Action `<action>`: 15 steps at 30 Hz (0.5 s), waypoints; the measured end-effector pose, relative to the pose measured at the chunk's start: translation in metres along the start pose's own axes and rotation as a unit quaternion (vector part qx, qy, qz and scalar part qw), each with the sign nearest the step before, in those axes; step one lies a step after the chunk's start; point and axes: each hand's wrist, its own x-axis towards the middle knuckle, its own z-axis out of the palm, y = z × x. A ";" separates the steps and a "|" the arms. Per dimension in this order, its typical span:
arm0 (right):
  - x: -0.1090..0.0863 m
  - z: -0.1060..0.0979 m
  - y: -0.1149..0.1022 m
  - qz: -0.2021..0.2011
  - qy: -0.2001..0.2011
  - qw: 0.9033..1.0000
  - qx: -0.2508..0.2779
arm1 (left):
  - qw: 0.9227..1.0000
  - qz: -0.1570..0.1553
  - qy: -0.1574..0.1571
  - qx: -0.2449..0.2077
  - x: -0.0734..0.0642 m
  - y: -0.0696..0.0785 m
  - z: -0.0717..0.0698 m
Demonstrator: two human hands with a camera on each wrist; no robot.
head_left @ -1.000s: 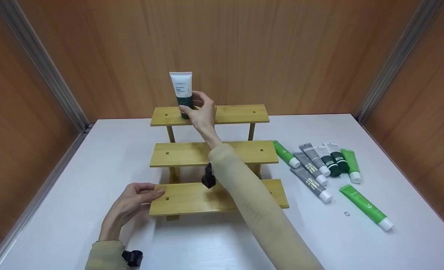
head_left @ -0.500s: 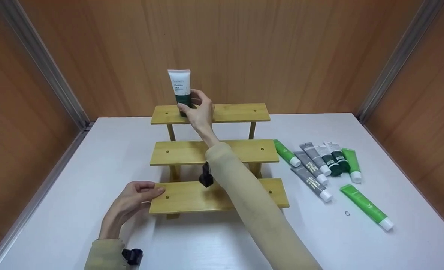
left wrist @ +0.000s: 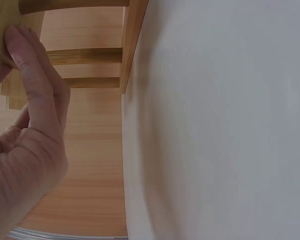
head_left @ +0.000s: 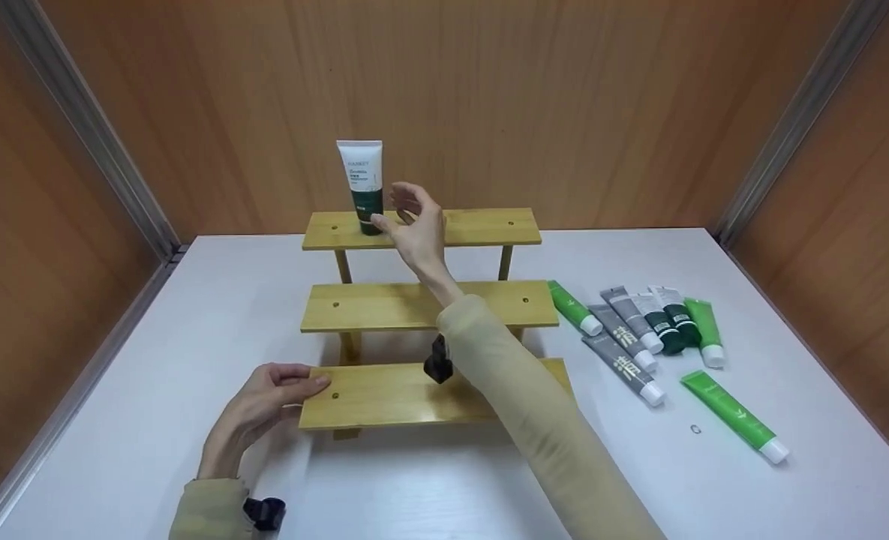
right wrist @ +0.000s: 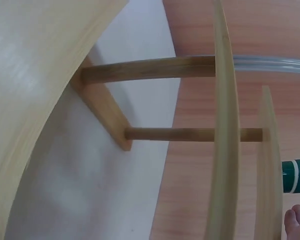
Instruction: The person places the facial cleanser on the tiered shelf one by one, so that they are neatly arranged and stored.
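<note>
A white and dark green squeeze tube [head_left: 364, 172] stands upright on its cap at the left of the top board of a three-step wooden display rack [head_left: 384, 390]. My right hand [head_left: 420, 229] is just right of the tube, its fingers apart from it; the thumb tip is close to the tube's lower part, and I cannot tell if it touches. In the right wrist view, the green tube base [right wrist: 296, 176] and some fingertips show at the right edge. My left hand [head_left: 264, 401] pinches the left end of the rack's bottom board; the left wrist view shows fingers [left wrist: 37, 90] against its underside.
Right of the rack lie several tubes: green ones such as the green tube [head_left: 735, 416] at the front, grey ones such as the grey tube [head_left: 624, 367], and white and dark green ones [head_left: 673, 315]. A small ring [head_left: 695, 429] lies nearby. Wood-grain panels enclose the white table [head_left: 151, 360].
My right hand has let go of the tube and moved slightly right, with its fingers spread. The tube stays standing on the top board. My left hand has not moved.
</note>
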 end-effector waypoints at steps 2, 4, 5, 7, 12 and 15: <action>-0.003 -0.008 -0.001 -0.001 -0.002 1.000 0.005 | 1.000 -0.002 -0.002 -0.001 0.000 0.000 0.000; -0.006 -0.018 -0.002 -0.003 -0.002 1.000 0.011 | 1.000 -0.004 -0.004 -0.003 0.001 -0.001 0.001; -0.007 -0.023 -0.003 -0.005 -0.004 1.000 0.013 | 1.000 -0.004 -0.004 -0.005 0.001 -0.001 0.001; -0.011 -0.036 -0.003 -0.008 -0.009 1.000 0.016 | 1.000 -0.004 -0.003 -0.006 0.002 -0.001 0.002; -0.023 -0.070 -0.006 -0.002 -0.033 0.999 0.028 | 1.000 -0.002 -0.002 -0.004 0.002 0.000 0.001; -0.033 -0.091 -0.009 0.007 -0.048 0.998 0.035 | 1.000 -0.002 -0.008 -0.008 0.002 -0.001 0.001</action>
